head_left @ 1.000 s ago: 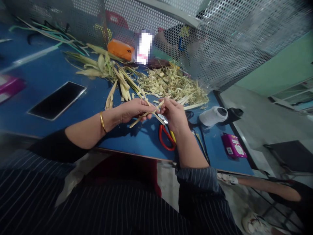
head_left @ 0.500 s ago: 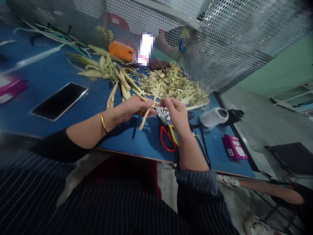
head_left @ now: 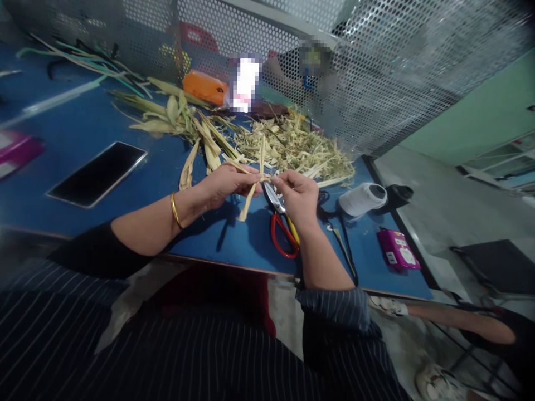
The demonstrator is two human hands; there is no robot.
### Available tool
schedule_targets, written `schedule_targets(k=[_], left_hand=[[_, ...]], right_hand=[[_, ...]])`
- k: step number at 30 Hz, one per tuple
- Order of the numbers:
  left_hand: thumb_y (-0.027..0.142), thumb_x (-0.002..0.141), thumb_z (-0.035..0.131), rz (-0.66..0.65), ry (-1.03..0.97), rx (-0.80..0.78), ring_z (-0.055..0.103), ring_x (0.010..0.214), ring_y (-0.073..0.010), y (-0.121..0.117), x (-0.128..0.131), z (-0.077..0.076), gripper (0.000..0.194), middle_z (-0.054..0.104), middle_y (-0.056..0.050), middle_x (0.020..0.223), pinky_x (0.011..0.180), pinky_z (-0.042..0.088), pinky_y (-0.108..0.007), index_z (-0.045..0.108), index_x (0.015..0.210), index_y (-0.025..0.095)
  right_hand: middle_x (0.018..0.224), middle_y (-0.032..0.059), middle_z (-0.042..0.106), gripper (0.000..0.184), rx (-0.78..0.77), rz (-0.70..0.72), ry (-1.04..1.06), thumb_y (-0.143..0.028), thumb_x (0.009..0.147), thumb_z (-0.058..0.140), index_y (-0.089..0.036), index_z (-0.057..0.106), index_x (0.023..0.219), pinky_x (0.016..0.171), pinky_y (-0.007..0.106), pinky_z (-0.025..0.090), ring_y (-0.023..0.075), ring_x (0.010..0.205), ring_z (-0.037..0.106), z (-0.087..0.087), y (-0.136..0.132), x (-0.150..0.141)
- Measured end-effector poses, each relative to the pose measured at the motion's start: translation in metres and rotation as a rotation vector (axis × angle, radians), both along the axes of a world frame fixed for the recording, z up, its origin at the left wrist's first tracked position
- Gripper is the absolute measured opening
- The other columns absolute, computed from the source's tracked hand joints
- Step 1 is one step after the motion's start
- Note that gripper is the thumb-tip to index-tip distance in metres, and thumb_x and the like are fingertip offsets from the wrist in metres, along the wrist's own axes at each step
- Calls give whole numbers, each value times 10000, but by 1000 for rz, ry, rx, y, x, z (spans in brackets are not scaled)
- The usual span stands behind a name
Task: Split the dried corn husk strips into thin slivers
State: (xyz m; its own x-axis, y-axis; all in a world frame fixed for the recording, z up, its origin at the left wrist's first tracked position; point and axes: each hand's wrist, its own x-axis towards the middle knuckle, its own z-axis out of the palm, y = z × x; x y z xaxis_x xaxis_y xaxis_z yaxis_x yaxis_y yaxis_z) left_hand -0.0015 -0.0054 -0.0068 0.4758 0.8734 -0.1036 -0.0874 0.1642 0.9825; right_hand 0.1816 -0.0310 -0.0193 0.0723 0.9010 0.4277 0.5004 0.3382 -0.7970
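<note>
Pale dry husk strips cross each other between my two hands, above the blue table. My left hand, with a gold bangle on its wrist, pinches the strips near where they cross. From the other side my right hand is closed on a strip end with thumb and fingertips. One strip stands up, another hangs down towards me. Scissors with red and yellow handles lie just below, partly hidden by my right hand. Behind my hands is a heap of shredded husk.
Whole dry husks lie at the back left, near an orange packet. A phone rests at left. White thread spool, black spool and purple packet are at right. A perforated metal screen stands behind.
My right hand has closed in on the strips and pinches an end beside the crossing. The leaning strip now stands more upright. The whole view has shifted slightly.
</note>
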Motion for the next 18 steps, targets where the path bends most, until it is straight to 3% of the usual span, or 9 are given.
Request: schedule_targets(k=[4, 8, 13, 15, 18], left_hand=[[205, 765, 704, -118, -41, -33, 703, 766, -161, 6, -9, 1, 311, 747, -98, 878, 715, 553, -257, 701, 1067, 128], [93, 734, 678, -129, -71, -84, 720, 736, -178, 16, -19, 8, 455, 754, -101, 889, 686, 570, -273, 662, 1186, 139], [368, 820, 666, -210, -32, -252, 718, 672, -209, 16, -20, 12, 338, 740, -126, 787, 575, 561, -265, 706, 1038, 112], [418, 772, 727, -204, 48, -184, 708, 645, -191, 12, -17, 9, 345, 736, -114, 782, 553, 547, -241, 721, 946, 120], [322, 735, 777, -149, 130, -56, 667, 586, -127, 6, -11, 5, 235, 710, -70, 714, 537, 513, -189, 723, 832, 116]], right_hand=[[581, -32, 542, 195, 7, 68, 63, -316, 816, 633, -205, 630, 656, 606, 269, 364, 118, 575, 459, 4, 3, 2], [613, -22, 571, 173, -3, 150, 119, -321, 812, 646, -205, 655, 684, 660, 281, 399, 132, 625, 505, 12, 3, 9], [617, -19, 578, 199, -11, 266, 48, -337, 824, 648, -197, 661, 685, 657, 279, 397, 128, 627, 513, 18, 0, 12], [623, -19, 580, 204, -3, 261, -13, -343, 828, 647, -195, 662, 688, 661, 277, 404, 127, 632, 516, 17, -1, 10], [649, -18, 601, 170, -18, 255, -54, -334, 821, 658, -197, 673, 721, 680, 276, 429, 125, 648, 539, 12, 1, 8]])
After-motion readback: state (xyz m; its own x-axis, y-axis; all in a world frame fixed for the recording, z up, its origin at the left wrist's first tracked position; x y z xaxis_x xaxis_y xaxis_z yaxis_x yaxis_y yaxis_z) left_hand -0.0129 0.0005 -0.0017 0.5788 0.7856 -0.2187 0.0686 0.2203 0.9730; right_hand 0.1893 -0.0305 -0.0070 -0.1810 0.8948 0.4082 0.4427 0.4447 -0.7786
